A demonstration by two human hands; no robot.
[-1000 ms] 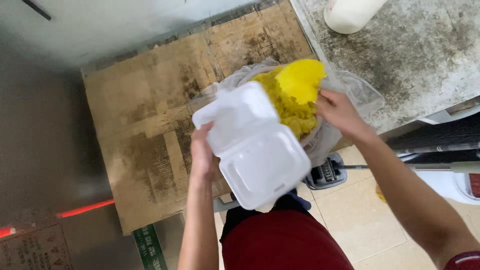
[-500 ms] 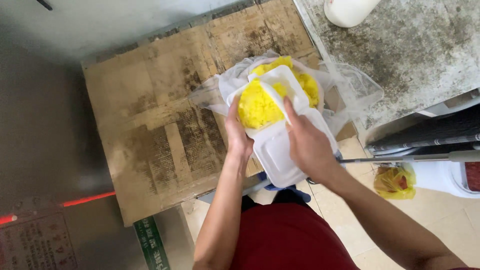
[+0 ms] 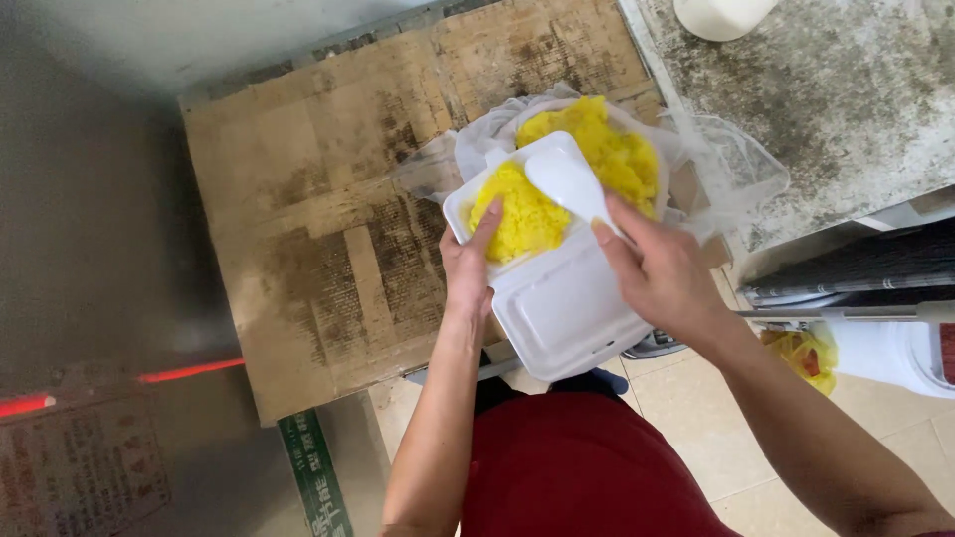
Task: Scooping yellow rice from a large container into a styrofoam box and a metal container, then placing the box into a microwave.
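My left hand point(image 3: 468, 261) grips the left edge of an open white foam box point(image 3: 557, 298), thumb on its rim. One half of the box holds a heap of yellow rice point(image 3: 519, 212); the lid half hangs open toward me. My right hand point(image 3: 657, 268) holds a white plastic rice paddle point(image 3: 569, 184) with its blade over the rice in the box. Just behind the box sits a larger mound of yellow rice point(image 3: 602, 149) in a container lined with white cloth and clear plastic point(image 3: 731, 174).
A stained cardboard sheet point(image 3: 328, 229) covers the surface under the box. A mottled grey stone counter point(image 3: 836, 109) lies at the right with a white container point(image 3: 721, 15) at its far edge. A small yellow bag point(image 3: 801, 356) lies on the tiled floor.
The foam box was closed and tilted a second ago; it now lies open with rice in it. My right hand has brought the white paddle over the box's rice.
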